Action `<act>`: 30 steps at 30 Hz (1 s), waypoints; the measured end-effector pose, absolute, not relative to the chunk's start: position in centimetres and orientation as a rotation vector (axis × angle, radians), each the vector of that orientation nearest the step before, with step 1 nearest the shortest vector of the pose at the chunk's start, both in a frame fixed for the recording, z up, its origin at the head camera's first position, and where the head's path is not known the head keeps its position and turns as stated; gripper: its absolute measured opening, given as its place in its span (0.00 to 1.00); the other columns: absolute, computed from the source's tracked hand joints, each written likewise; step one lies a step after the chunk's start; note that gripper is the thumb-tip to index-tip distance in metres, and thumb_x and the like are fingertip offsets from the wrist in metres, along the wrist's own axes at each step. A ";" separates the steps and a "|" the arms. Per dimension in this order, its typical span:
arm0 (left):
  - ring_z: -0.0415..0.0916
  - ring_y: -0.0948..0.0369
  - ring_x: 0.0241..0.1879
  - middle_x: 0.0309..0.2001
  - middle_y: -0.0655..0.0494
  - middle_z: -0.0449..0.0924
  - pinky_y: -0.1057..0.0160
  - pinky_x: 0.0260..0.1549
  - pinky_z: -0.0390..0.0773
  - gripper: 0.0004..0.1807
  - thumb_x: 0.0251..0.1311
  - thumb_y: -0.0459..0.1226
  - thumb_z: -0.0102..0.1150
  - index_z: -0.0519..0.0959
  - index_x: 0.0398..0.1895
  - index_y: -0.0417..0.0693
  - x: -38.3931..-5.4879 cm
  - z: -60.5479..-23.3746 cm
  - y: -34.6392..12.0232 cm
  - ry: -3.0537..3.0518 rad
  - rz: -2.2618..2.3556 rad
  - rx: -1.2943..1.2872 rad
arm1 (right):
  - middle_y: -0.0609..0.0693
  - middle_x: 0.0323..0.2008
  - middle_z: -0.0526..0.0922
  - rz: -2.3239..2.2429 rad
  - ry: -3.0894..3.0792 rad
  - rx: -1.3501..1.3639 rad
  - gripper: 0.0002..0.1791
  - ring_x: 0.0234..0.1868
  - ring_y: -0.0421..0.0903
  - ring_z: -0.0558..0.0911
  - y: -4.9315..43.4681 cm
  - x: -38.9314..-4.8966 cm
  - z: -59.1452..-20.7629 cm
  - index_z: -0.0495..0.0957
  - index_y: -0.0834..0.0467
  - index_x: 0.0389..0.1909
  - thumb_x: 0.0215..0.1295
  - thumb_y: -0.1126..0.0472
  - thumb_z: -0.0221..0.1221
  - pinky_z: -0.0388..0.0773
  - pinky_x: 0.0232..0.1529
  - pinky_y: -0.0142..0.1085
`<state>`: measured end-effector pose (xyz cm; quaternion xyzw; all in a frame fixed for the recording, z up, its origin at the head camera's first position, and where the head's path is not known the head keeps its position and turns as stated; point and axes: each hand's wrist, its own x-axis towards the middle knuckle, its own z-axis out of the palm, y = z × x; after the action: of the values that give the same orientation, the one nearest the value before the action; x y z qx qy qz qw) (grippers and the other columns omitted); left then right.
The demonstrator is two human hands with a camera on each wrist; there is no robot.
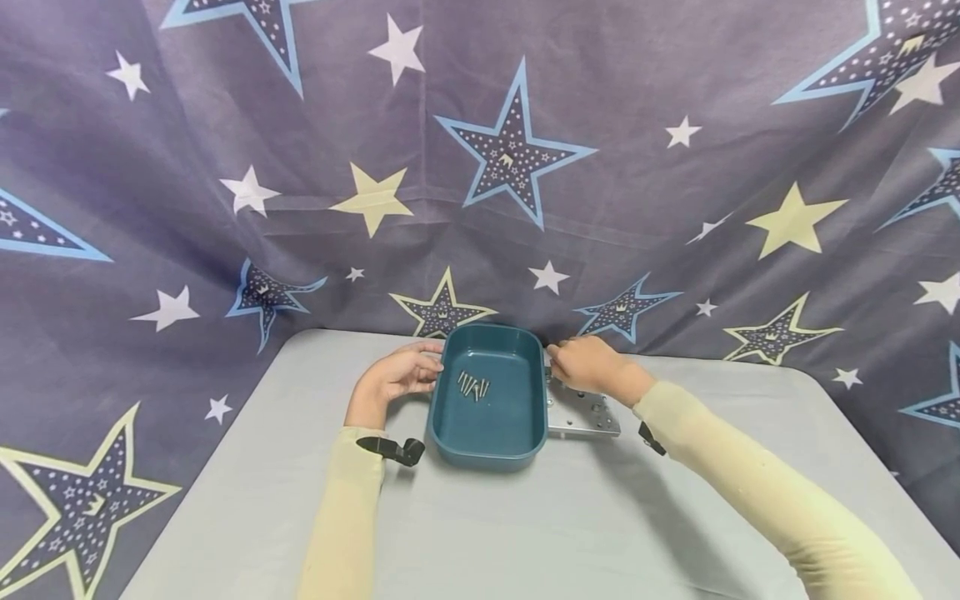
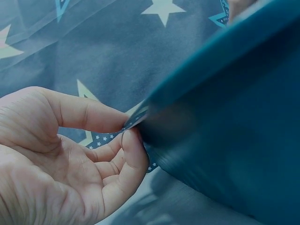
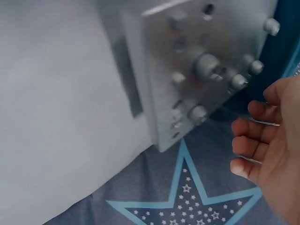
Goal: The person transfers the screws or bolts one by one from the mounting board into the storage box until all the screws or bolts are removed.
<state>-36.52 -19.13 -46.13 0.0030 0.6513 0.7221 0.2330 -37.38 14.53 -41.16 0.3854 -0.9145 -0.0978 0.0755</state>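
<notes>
A deep teal tray [image 1: 491, 433] with rounded corners stands in the middle of the head view. Several small metal pins or screws [image 1: 474, 386] lie loose on its floor. My left hand [image 1: 405, 371] is at the tray's left side; in the left wrist view its thumb and fingers pinch the rim. On the far right side, my right hand [image 1: 591, 364] grips the rim with curled fingers, the fingertips partly hidden in the head view. Beneath that hand and beside the tray is a flat metal plate [image 1: 581, 422]; bolt heads [image 3: 206, 65] stand out from it in the right wrist view.
A pale cloth covers the table [image 1: 480, 533]. Directly behind it hangs a dark curtain [image 1: 637, 225] printed with stars. Black straps [image 1: 390, 448] sit on both wrists over pale yellow sleeves [image 1: 757, 475].
</notes>
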 end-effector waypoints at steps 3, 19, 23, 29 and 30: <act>0.76 0.67 0.27 0.29 0.58 0.78 0.69 0.31 0.80 0.32 0.64 0.23 0.48 0.56 0.72 0.30 -36.5 -46.1 -19.1 1.787 1.985 0.006 | 0.53 0.29 0.84 -0.312 -2.724 1.180 0.12 0.30 0.51 0.84 14.7 -37.5 -41.8 0.80 0.60 0.44 0.72 0.57 0.53 0.83 0.33 0.45; 0.78 0.68 0.27 0.29 0.60 0.79 0.69 0.32 0.80 0.32 0.64 0.23 0.48 0.56 0.72 0.31 -36.3 -45.7 -19.2 1.773 1.986 0.020 | 0.54 0.32 0.81 -0.354 -2.595 1.224 0.11 0.40 0.54 0.82 15.2 -38.0 -43.4 0.76 0.57 0.39 0.75 0.54 0.52 0.81 0.47 0.48; 0.77 0.68 0.27 0.29 0.61 0.79 0.69 0.32 0.80 0.32 0.64 0.23 0.48 0.55 0.72 0.31 -36.2 -45.6 -19.2 1.764 1.986 0.030 | 0.53 0.33 0.81 -0.381 -2.522 1.259 0.09 0.41 0.53 0.80 15.6 -38.1 -43.8 0.75 0.56 0.40 0.75 0.54 0.52 0.79 0.47 0.47; 0.77 0.68 0.26 0.28 0.60 0.79 0.70 0.30 0.80 0.31 0.64 0.23 0.47 0.56 0.71 0.31 -36.2 -45.7 -19.3 1.759 1.992 0.026 | 0.53 0.36 0.81 -0.388 -2.487 1.283 0.09 0.43 0.53 0.79 15.9 -38.1 -44.3 0.73 0.56 0.45 0.76 0.54 0.51 0.78 0.48 0.46; 0.77 0.68 0.26 0.29 0.60 0.79 0.70 0.30 0.80 0.31 0.64 0.23 0.47 0.56 0.71 0.31 -36.2 -45.7 -19.3 1.759 1.992 0.024 | 0.53 0.36 0.81 -0.385 -2.491 1.282 0.09 0.43 0.53 0.79 16.0 -38.1 -44.3 0.73 0.56 0.46 0.76 0.54 0.51 0.78 0.48 0.46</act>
<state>-36.22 -19.28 -45.71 0.0086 0.6426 0.7278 0.2394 -38.11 15.97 -44.32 0.4478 -0.8701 -0.1345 0.1563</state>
